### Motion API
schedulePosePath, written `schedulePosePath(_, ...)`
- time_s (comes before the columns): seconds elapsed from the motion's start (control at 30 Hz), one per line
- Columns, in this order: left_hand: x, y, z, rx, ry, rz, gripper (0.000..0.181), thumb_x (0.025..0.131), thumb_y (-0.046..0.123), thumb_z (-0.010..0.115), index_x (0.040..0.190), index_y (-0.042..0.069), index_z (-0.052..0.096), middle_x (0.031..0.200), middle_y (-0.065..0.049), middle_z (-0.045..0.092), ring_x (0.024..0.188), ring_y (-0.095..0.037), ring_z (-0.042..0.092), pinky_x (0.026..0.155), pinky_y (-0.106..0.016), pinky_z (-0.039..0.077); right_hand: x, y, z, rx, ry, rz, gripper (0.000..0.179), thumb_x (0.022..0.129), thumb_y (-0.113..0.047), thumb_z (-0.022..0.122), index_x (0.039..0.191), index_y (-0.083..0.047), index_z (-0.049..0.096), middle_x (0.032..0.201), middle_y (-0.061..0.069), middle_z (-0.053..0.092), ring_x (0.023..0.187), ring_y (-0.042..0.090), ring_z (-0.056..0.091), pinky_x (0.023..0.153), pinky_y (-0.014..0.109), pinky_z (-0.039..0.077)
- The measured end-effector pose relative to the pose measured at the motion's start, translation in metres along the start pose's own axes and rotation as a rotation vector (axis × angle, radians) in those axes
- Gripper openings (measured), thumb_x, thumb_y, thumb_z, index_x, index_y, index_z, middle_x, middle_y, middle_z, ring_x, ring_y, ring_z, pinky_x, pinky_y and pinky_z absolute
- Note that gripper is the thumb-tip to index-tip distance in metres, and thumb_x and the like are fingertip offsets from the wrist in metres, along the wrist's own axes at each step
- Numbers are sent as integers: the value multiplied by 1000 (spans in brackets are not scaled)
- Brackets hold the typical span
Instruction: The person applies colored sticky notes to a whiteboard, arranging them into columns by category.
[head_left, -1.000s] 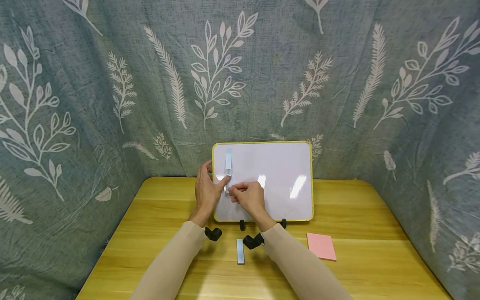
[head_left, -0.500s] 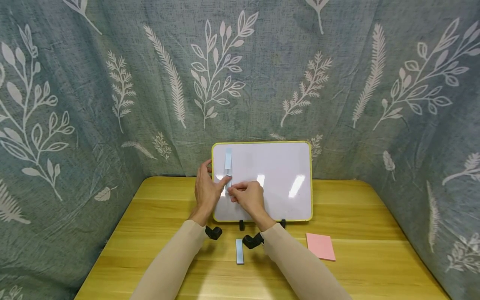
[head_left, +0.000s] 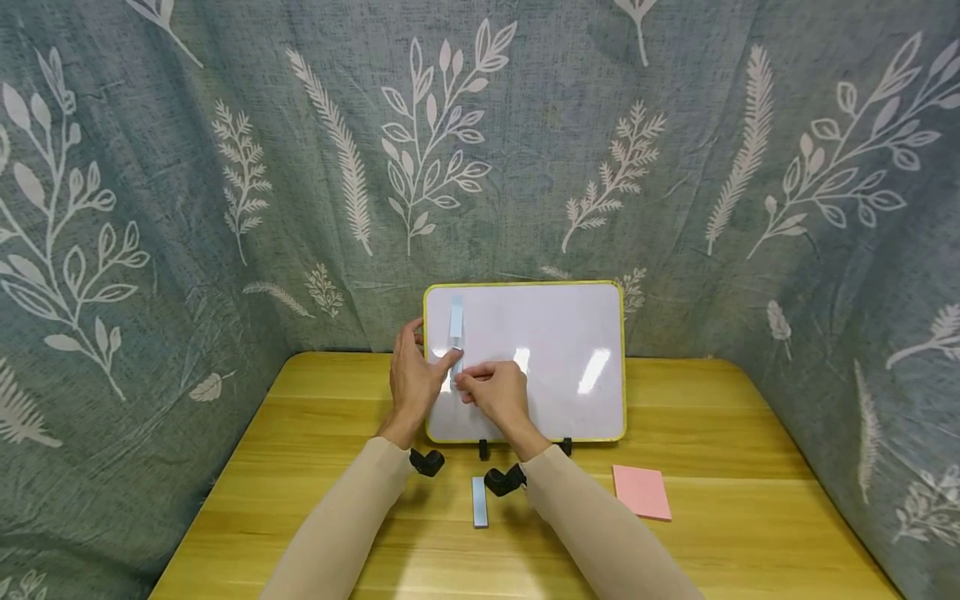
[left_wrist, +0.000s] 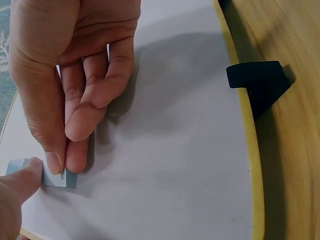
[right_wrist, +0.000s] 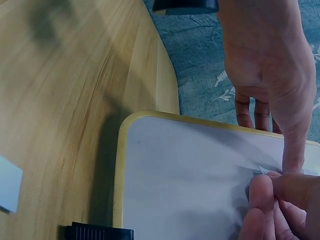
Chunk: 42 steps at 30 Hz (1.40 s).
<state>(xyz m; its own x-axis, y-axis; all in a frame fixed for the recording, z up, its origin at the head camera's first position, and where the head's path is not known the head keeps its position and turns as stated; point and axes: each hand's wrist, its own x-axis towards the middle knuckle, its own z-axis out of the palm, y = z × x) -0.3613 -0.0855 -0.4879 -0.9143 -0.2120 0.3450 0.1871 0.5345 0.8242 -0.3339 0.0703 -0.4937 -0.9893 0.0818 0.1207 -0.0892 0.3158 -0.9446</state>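
Note:
A whiteboard [head_left: 562,333] with a yellow rim leans upright on black stand feet [head_left: 483,450]. My left hand [head_left: 416,379] holds its left edge, fingers behind and thumb on the front. That thumb presses the top of a light-blue sticky note strip [left_wrist: 54,180] against the board. Thumb and index finger of my right hand [head_left: 498,392] pinch the strip's lower end, which tilts off the surface in the left wrist view. Directly above, another light-blue sticky strip [head_left: 457,317] is stuck to the board.
A pad of light-blue sticky strips [head_left: 480,502] lies on the wooden table [head_left: 315,483] between the forearms. To the right is a pink square sticky note pad [head_left: 642,493]. Patterned cloth [head_left: 525,167] hangs behind and at both sides. Each wrist carries a black camera mount.

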Motion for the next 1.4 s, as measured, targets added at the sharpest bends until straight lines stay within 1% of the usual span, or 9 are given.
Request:
schedulePosePath(0.33,4,0,4,14,11,-25,88,99,45,96,170,17,53,136,-17,68,111,-39,66,92,-50,54,2,1,-1,-39,7,0,13,104,-18,92,103,-6,93,89,9,90,64,13,82,64,27,64)
schedulePosePath(0.43,6,-1,5,2,11,-40,90,97,50,97,169,17,55,136,-18,68,112,-40,66,93,-53,54,2,1,-1,-40,8,1,12,103,-19,92,102,-6,93,89,9,90,64,12,82,66,28,66)
schedulePosePath(0.53,9,-3,4,-3,25,-12,94,92,61,97,165,14,59,131,-15,70,110,-34,67,93,-48,55,2,0,0,-35,10,4,12,103,-18,92,101,-6,93,89,9,90,63,12,82,66,28,66)
schedulePosePath(0.57,18,-20,13,-27,36,7,99,90,70,96,165,17,59,128,-11,71,109,-30,67,92,-44,56,2,0,0,-34,11,4,12,103,-18,92,101,-6,93,89,9,90,63,12,81,65,28,66)
schedulePosePath(0.67,25,-28,18,-18,33,-5,102,86,77,94,161,17,62,124,-9,70,106,-28,66,89,-44,56,2,0,-1,-29,9,2,12,103,-17,92,101,-6,93,89,9,90,63,12,81,64,28,67)
schedulePosePath(0.77,28,-29,20,-17,26,-45,95,89,73,94,160,18,62,124,-14,70,104,-34,66,86,-50,55,2,0,-1,-26,8,3,11,103,-17,92,101,-6,93,89,9,90,63,13,82,64,28,67)
schedulePosePath(0.8,20,-12,11,10,9,-73,89,93,65,95,159,15,63,126,-18,70,106,-39,67,87,-56,55,2,1,-1,-26,8,3,11,103,-17,92,101,-6,93,89,9,90,63,13,82,64,28,66)
schedulePosePath(1.0,12,7,2,45,-18,-83,71,105,52,88,160,15,61,132,-18,72,112,-39,69,93,-54,57,2,1,-2,-30,9,6,12,104,-17,91,102,-6,93,89,9,90,63,13,81,63,27,65)
schedulePosePath(1.4,10,3,-7,22,-46,-24,65,111,42,83,164,13,60,137,-20,71,118,-40,69,98,-55,56,-6,3,-10,-87,-7,-29,13,103,-23,92,102,-9,93,85,6,89,70,22,85,70,25,59)
